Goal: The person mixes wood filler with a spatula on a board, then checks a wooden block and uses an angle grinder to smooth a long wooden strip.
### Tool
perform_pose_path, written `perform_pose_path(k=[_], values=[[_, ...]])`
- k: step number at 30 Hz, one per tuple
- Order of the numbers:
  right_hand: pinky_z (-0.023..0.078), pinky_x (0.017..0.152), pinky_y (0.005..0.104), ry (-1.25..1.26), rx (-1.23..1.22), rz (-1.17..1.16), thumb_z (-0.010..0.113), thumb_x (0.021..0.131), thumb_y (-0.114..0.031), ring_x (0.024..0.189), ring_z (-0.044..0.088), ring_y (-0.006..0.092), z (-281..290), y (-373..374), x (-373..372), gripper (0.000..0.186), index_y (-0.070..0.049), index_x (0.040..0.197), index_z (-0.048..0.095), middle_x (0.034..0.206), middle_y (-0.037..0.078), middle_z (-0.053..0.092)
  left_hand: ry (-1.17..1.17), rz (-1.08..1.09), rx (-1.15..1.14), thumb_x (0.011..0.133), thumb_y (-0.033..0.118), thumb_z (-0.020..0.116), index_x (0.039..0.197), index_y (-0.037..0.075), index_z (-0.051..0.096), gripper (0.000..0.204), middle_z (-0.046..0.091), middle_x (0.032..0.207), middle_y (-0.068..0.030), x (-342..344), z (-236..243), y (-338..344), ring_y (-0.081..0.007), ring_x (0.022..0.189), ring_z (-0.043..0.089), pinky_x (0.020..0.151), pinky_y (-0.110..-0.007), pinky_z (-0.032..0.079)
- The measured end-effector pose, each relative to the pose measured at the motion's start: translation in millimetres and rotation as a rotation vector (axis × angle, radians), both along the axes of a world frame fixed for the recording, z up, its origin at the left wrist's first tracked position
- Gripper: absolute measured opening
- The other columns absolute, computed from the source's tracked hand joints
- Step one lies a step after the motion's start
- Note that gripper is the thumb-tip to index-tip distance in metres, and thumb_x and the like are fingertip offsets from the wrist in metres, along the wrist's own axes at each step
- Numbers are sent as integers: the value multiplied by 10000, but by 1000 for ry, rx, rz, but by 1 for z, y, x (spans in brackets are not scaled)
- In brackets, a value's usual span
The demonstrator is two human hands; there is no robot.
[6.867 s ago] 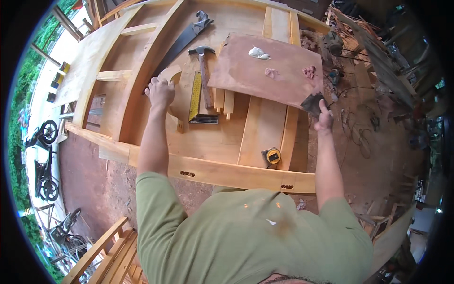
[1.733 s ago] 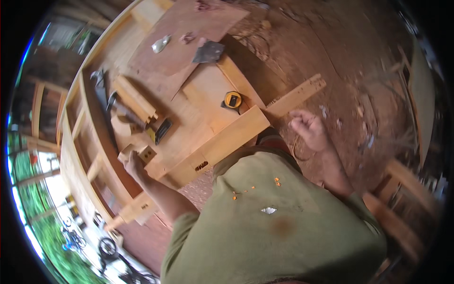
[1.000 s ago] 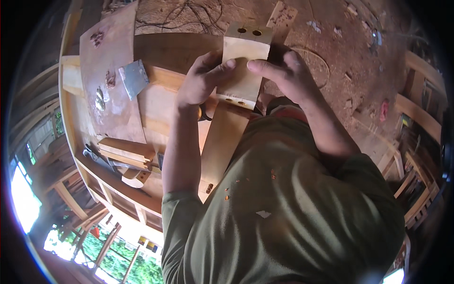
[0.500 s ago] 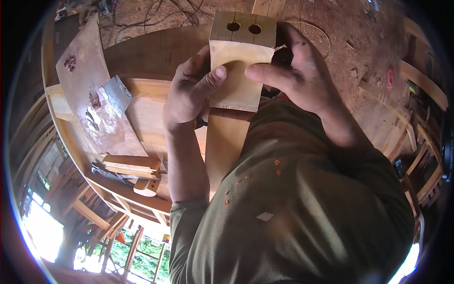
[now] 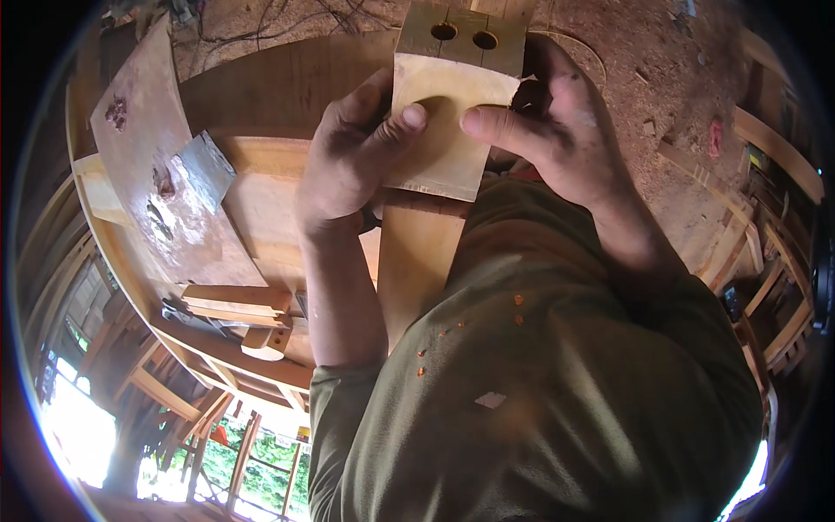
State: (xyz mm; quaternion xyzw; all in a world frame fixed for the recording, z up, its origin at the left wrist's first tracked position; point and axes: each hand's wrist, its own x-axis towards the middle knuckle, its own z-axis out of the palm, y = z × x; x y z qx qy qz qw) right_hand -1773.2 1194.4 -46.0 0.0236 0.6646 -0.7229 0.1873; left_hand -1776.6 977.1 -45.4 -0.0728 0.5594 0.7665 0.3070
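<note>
At the far left, a flat brown plywood board [image 5: 143, 165] with dark stains lies on the big pale wooden frame used as a counter [image 5: 287, 96]. A small grey metal scraper blade [image 5: 205, 170] rests on that board, near its right edge. Below the board sit a few short light wood blocks [image 5: 239, 304], stacked close together. Next comes the left hand [image 5: 348, 161]. Its fingers [image 5: 396, 126] are curled around the left edge of a pale yellow wooden block with two round holes near its top [image 5: 452, 113], and the thumb presses flat on its front. The block is held up in front of the person's chest, above a long pale wooden plank [image 5: 417, 261] that runs down toward the green shirt [image 5: 539, 391]. The right hand [image 5: 565, 130] grips the block's right side, with its thumb [image 5: 496, 129] on the front. Farther right, the floor [image 5: 661, 78] is covered in reddish sawdust, and wooden slats [image 5: 765, 261] lie at the edge.
</note>
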Motion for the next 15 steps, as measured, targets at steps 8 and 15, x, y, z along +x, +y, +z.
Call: perform_pose_path(k=[8,15], values=[[527,894,307,9,-63,9,781,849,-114,1038,625,151,-1,-2,-1,557,38,1296,485,1130,105,645,21,-34,-29,947,191,695,1341,-55,540,490,676,1183,-108,0,-3,-4,-149,1068,611,943,-292,482],[518,902,305,29,-20,3,773,852,-115,1040,623,155,0,-2,-1,554,46,1298,486,1137,107,643,18,-41,-64,934,196,713,1339,-58,534,510,673,1185,-108,-1,-1,-2,-145,1064,605,943,-292,480]])
